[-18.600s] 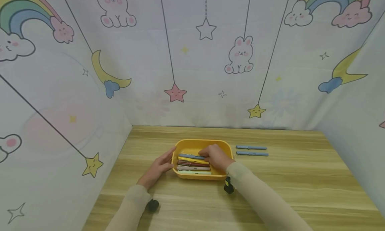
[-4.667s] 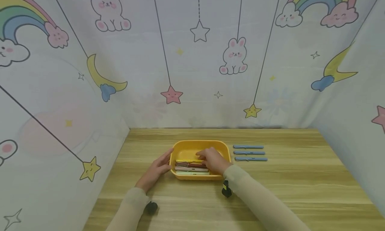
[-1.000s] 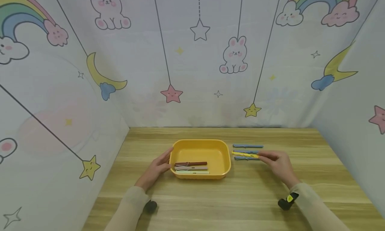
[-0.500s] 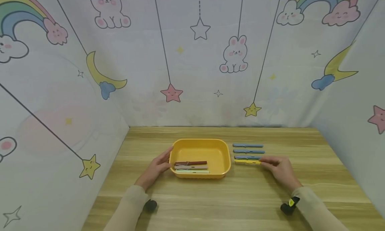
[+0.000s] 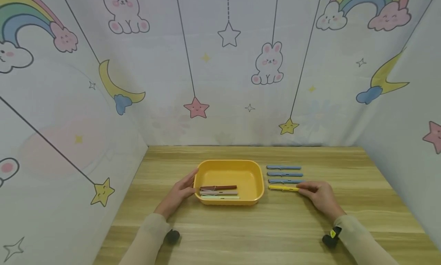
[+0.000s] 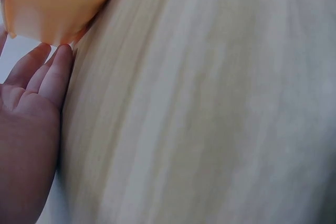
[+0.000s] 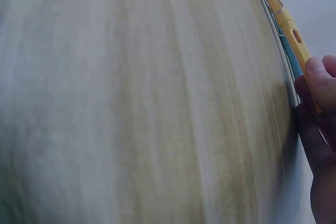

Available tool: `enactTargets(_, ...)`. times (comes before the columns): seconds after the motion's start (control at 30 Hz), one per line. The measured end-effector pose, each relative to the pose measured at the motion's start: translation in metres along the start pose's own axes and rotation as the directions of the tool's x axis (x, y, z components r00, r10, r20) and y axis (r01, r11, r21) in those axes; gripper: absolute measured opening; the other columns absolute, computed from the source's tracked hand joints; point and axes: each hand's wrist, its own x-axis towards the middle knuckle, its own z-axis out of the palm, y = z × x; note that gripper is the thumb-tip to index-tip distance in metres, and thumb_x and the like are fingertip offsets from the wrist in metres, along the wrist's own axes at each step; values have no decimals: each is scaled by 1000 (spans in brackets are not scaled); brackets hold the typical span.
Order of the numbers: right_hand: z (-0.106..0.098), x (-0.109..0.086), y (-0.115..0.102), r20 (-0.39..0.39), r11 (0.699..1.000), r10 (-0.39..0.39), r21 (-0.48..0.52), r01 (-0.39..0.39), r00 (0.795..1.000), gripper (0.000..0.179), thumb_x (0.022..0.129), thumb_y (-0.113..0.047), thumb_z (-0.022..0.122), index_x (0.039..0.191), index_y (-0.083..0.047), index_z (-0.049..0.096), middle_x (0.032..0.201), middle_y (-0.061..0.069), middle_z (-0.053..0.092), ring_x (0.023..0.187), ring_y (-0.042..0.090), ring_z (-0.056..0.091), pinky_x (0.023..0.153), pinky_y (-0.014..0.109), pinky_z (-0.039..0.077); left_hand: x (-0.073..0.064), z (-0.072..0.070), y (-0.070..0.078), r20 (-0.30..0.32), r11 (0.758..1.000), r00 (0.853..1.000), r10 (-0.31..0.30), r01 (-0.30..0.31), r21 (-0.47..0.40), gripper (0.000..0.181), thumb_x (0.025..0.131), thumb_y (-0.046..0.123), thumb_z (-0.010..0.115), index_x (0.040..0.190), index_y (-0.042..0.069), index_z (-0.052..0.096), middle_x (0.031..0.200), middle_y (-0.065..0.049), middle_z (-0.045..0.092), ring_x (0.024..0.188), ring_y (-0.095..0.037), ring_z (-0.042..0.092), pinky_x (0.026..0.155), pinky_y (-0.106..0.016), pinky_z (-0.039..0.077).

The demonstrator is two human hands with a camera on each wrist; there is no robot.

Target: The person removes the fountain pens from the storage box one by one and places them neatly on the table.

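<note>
My right hand (image 5: 320, 196) pinches the right end of a yellow pen (image 5: 280, 188) between thumb and fingertips. The pen lies level, close over the table, just in front of a row of 3 blue pens (image 5: 285, 174). In the right wrist view, the yellow pen (image 7: 286, 22) shows its clip and a small window in the barrel. My left hand (image 5: 175, 198) rests against the left end of a yellow bin (image 5: 229, 203), fingers extended along its wall. Inside the bin, near its front wall, lie a dark red pen (image 5: 225, 187), a greyish-pink pen (image 5: 227, 193) and a pale green pen (image 5: 224, 197).
The wood-grain table (image 5: 241, 234) reaches back to a white curtain (image 5: 227, 131) printed with stars and rabbits. Similar curtain hangs along the left and right sides. The bin's right wall stands close to the cap ends of the blue pens.
A third blue pen and the yellow pen have left the bin for the table on the right. Over the last second, my right hand brought the yellow pen nearer me, ahead of the blue row.
</note>
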Motion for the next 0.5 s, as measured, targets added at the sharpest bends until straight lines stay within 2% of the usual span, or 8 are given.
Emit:
enactTargets(0.3,5,1,9,-38,985,-144,-104,140,989,23,81,-1,88,100,-12,85,98,3,82,92,6,74,79,8,54,-2,0,0,-11,1000,1000,-14,15,10,69,103,17,65,164,35,37,170,3,33,156,-20,33,119,-27,35)
enactTargets(0.5,6,3,7,-41,963,-216,-173,206,976,25,77,2,89,98,-11,85,96,4,82,90,19,78,78,16,58,-2,0,1,-3,1000,1000,-2,2,6,69,104,16,64,165,34,36,171,1,32,156,-21,31,114,-19,37)
